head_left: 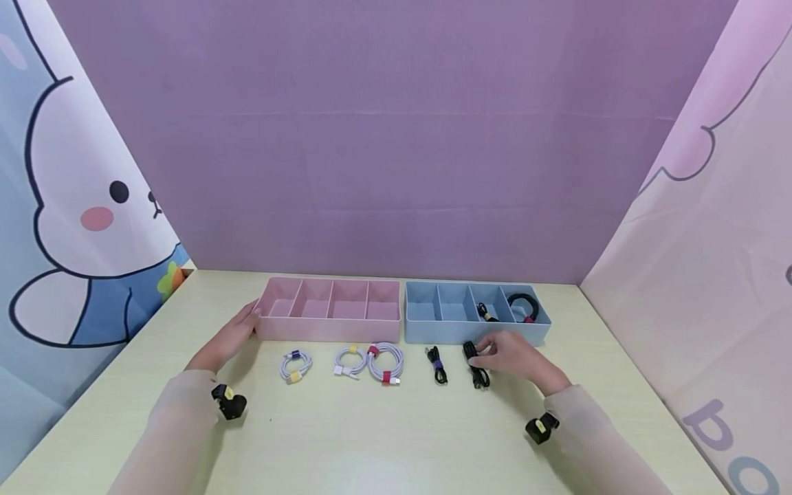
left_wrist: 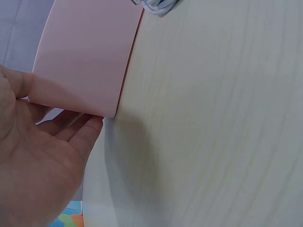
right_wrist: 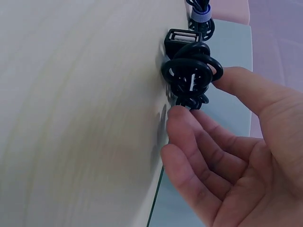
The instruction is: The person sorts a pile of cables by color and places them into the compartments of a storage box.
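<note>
My right hand [head_left: 509,354] pinches a coiled black USB cable [head_left: 475,366] between thumb and fingers, in front of the blue divided box [head_left: 470,334]. In the right wrist view the cable's USB socket [right_wrist: 184,37] points away from the hand. A smaller black cable with a purple tie [head_left: 436,365] lies to its left. My left hand [head_left: 232,337] grips the left end of the pink divided box [head_left: 328,330]. Seen from the left wrist, the thumb lies at the upper edge of the pink box [left_wrist: 87,61] and the fingertips at its lower corner.
Several coiled white cables lie before the pink box: one with blue and yellow ties [head_left: 295,366], one with a yellow tie [head_left: 350,361], one with red ties [head_left: 386,362]. Two black cables [head_left: 523,306] sit in the blue box's right compartments. A purple backdrop [head_left: 396,151] rises behind.
</note>
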`<state>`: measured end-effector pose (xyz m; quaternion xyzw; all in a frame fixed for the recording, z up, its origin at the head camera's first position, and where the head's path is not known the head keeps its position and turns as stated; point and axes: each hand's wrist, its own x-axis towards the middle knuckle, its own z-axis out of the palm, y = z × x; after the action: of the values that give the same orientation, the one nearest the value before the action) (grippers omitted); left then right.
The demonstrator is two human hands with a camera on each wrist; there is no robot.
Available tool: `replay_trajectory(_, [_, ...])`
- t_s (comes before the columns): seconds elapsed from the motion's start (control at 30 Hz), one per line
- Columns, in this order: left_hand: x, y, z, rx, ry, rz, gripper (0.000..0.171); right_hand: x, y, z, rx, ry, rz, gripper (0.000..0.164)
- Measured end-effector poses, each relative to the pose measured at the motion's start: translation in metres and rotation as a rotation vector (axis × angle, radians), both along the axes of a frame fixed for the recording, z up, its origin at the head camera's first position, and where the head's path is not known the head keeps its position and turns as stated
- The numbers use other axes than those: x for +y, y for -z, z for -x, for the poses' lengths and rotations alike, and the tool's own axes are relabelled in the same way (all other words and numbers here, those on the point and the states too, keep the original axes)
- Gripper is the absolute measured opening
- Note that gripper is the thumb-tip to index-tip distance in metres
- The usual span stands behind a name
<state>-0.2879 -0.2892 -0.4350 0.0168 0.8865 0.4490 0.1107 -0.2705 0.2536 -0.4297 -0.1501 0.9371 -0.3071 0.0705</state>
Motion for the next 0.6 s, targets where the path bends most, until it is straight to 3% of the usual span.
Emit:
replay_trajectory(0.33, [0.001, -0.0015, -0.0005, 0.004, 0.003, -0.007, 0.075, -0.0022, -0.0025, -0.0022, -0.008, -0.005, -0.025, 0.024])
replay_trajectory(0.6, [0.0013, -0.0017, -0.0011, -0.002, 0.0, -0.006, 0.076, -0.0036, 0.0, -0.0029, -0.01, -0.026, -0.003, 0.027])
